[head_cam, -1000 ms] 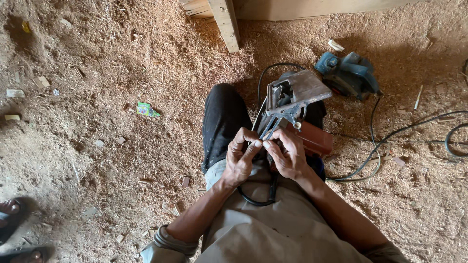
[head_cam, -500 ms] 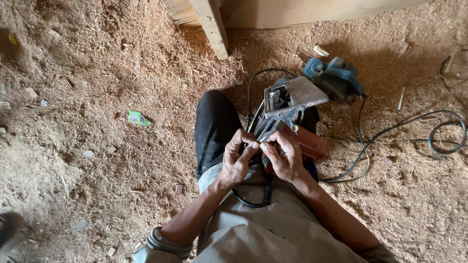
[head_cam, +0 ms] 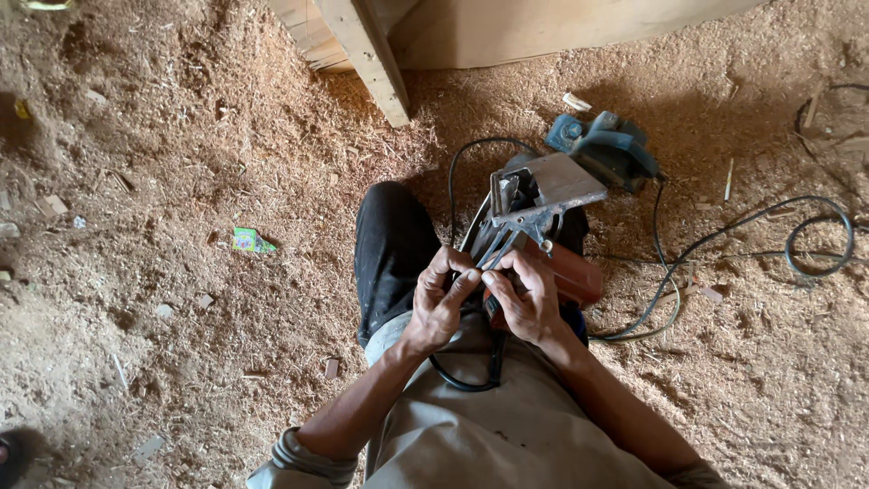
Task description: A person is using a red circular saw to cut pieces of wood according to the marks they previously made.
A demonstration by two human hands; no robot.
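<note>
A red circular saw (head_cam: 539, 217) with a grey metal base plate rests on my lap, base tilted up. My left hand (head_cam: 440, 302) and my right hand (head_cam: 526, 297) meet at the near edge of the saw, fingers pinched together on a small part by the blade guard. What lies between the fingertips is too small to tell. The saw's black cord (head_cam: 463, 375) loops under my wrists. My black trouser leg (head_cam: 389, 249) stretches over the sawdust.
A blue power tool (head_cam: 605, 147) lies on the sawdust floor beyond the saw. Black cables (head_cam: 797, 237) coil at the right. A wooden post (head_cam: 366, 56) and board stand at the top. A small green scrap (head_cam: 246, 241) lies left.
Both hands stay on the saw at the same spot. The view has drifted slightly, so the scene sits a little differently in frame.
</note>
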